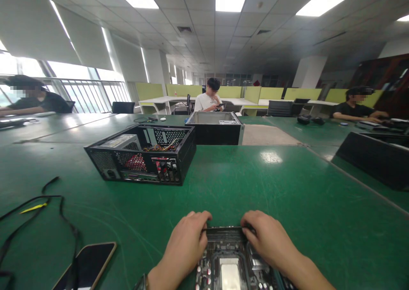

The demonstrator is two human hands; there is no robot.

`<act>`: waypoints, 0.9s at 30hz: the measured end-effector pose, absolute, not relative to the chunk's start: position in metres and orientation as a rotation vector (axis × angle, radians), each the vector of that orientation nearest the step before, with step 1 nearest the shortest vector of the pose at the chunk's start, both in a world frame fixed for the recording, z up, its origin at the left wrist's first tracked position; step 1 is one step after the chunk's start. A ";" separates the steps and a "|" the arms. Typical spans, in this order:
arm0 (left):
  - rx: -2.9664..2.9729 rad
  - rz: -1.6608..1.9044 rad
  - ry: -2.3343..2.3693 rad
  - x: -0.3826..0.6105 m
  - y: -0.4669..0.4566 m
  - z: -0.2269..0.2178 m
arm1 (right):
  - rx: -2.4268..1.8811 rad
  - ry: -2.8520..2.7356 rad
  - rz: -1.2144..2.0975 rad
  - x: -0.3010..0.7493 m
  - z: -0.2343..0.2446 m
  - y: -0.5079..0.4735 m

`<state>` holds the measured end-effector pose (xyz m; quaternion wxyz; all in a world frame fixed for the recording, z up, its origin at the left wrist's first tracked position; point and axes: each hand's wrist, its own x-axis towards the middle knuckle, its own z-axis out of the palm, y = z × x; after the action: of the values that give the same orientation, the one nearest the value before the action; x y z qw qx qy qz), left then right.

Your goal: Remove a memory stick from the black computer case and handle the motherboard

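A motherboard (252, 260) lies flat on the green table at the bottom of the view, its near part cut off by the frame. Near its middle sits a pale metal processor cover (230, 275). Along the far edge run dark memory slots, with a thin dark RAM stick (223, 229) spanning between my hands. My left hand (190, 236) pinches the left end of this stick, fingers curled over the far side. At the right end, my right hand (263, 234) is closed in the same way. The fingertips are partly hidden.
An open black computer case (188, 153) with cables inside stands ahead to the left. Another case (220, 132) is behind it, and a dark case (373, 160) lies at right. A phone (91, 266) and black straps (62, 213) lie at left. Several people sit farther off.
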<state>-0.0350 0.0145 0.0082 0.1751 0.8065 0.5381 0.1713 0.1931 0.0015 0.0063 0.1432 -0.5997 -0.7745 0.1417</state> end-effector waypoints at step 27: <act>2.311 0.385 1.545 -0.037 0.016 0.010 | -1.636 -2.172 0.532 0.191 -0.006 0.003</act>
<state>-0.0371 0.0155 0.0102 0.1666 0.8120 0.5428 0.1351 0.1914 0.0034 -0.0058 0.1843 -0.5804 -0.7704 0.1886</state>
